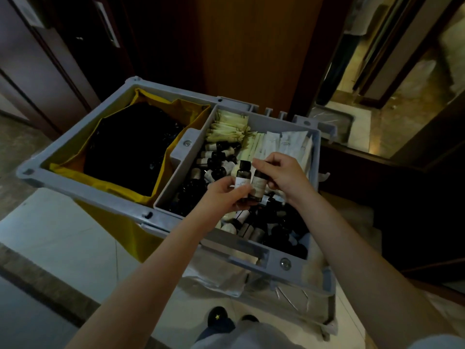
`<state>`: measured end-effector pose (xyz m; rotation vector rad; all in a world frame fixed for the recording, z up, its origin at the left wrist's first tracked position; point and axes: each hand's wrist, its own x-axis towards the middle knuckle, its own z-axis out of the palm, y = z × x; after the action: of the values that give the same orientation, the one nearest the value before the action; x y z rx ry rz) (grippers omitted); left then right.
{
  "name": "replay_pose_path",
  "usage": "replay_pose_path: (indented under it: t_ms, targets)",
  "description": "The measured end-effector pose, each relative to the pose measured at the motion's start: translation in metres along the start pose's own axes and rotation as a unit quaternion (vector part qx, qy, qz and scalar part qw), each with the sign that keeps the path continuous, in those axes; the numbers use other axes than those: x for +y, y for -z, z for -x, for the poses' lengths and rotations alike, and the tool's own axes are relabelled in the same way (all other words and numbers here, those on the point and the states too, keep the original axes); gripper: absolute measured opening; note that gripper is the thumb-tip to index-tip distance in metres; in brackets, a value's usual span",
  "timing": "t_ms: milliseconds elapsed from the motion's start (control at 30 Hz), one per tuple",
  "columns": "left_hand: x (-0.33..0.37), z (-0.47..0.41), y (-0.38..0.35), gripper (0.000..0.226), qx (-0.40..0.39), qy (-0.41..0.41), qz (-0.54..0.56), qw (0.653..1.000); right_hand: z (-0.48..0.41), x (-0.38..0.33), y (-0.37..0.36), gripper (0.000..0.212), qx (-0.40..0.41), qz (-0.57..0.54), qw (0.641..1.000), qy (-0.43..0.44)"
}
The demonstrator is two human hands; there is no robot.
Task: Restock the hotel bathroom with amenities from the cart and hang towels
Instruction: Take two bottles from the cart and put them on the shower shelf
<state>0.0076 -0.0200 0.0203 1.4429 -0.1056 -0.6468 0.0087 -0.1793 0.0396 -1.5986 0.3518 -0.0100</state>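
Our shoes [231, 319] showed at the bottom edge, on pale floor tiles just beside the grey cart [289, 267]. Above its right compartment our left hand [222, 195] gripped a small dark bottle [243, 178] with a pale label, held upright, cap up. Our right hand [281, 176] pinched a second labelled bottle [259, 183], tilted and touching the first. Beneath them more small bottles [216, 159] lay jumbled in the bin, with pale sachets [230, 128] and white packets [289, 143] stacked along its far side. A yellow bag [186, 114] with a black liner [136, 144] filled the left compartment.
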Motion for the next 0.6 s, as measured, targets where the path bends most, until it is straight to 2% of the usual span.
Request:
replay_pose_path:
  t_ms: [167, 333, 500, 600]
  targets:
    - [-0.001, 0.001, -0.001, 0.015, -0.014, 0.006, -0.009, 1.000, 0.003, -0.002, 0.000, 0.031, -0.009, 0.052, 0.999, 0.011]
    - [0.000, 0.012, 0.012, 0.015, 0.017, -0.012, -0.064, 0.998, 0.002, -0.005, -0.011, 0.028, -0.019, 0.065, 0.997, 0.026]
    - [0.000, 0.035, 0.032, 0.005, 0.144, -0.053, -0.063, 0.986, 0.002, -0.006, -0.034, 0.023, -0.044, 0.065, 0.995, 0.068]
    - [0.000, 0.062, 0.040, 0.004, 0.221, -0.072, -0.040, 0.972, 0.009, -0.009, -0.052, 0.023, -0.092, 0.064, 0.990, 0.084]
